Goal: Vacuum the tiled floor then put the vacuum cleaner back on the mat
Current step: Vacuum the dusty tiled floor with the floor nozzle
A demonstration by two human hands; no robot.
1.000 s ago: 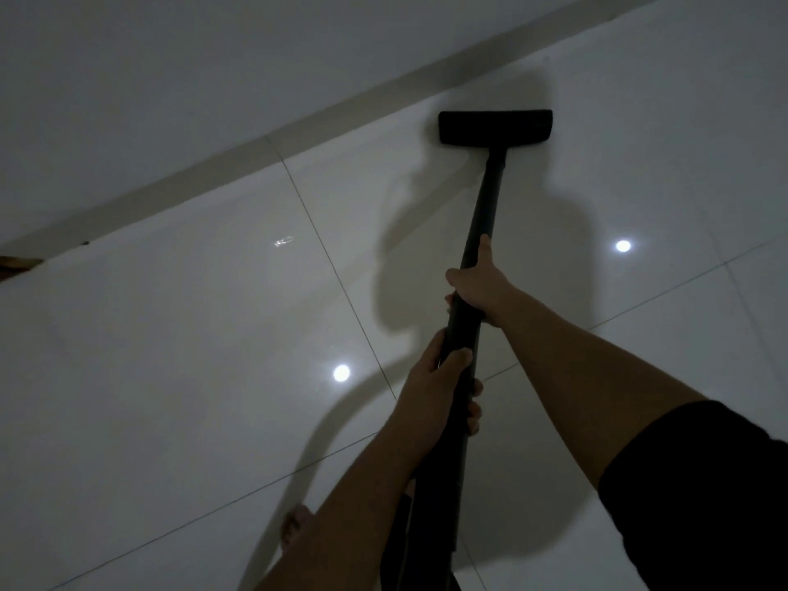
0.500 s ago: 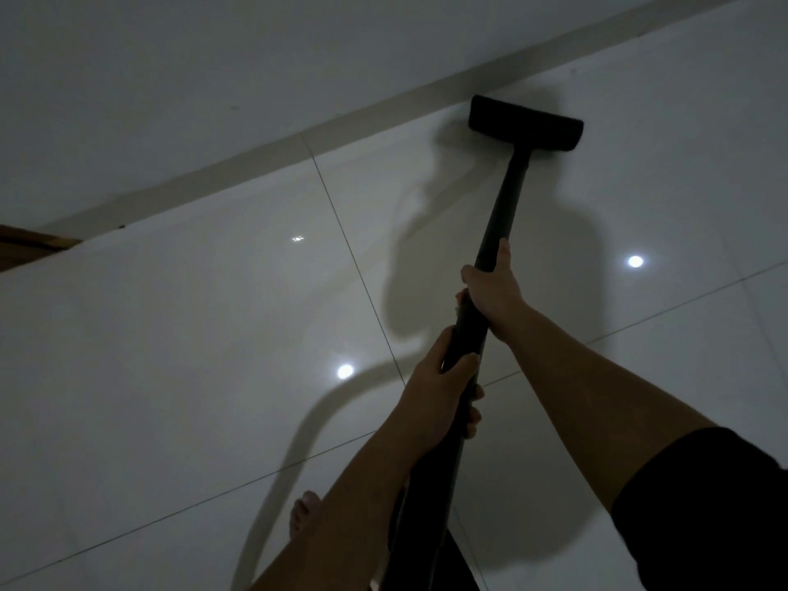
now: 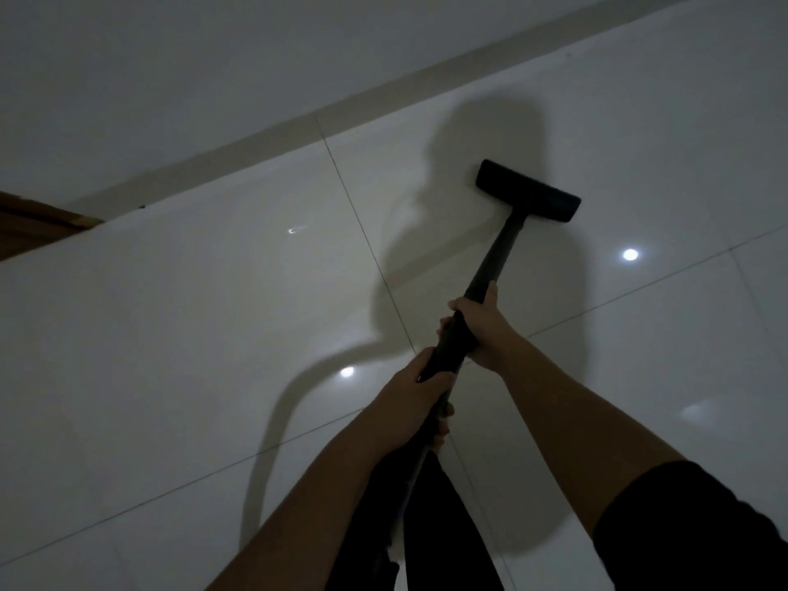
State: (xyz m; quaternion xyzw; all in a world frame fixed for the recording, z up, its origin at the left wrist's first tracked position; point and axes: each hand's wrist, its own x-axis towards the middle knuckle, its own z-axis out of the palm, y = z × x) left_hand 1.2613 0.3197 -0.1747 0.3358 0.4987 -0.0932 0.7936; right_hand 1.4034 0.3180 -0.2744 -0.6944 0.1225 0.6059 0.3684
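My left hand [image 3: 415, 392] and right hand [image 3: 482, 326] grip the tube [image 3: 496, 258]; I should hold the brush [image 3: 528, 191] flat on the floor [image 3: 170, 334], overlapping strokes.

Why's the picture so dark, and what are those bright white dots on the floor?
Head view: the room is dimly lit; the dots look like lamps reflected in the glossy tiled floor; the person's soft shadow falls forward around the vacuum head.

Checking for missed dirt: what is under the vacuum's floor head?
Glossy white tiled floor surrounds the floor head; the patch directly beneath is covered, so dirt there cannot be seen.
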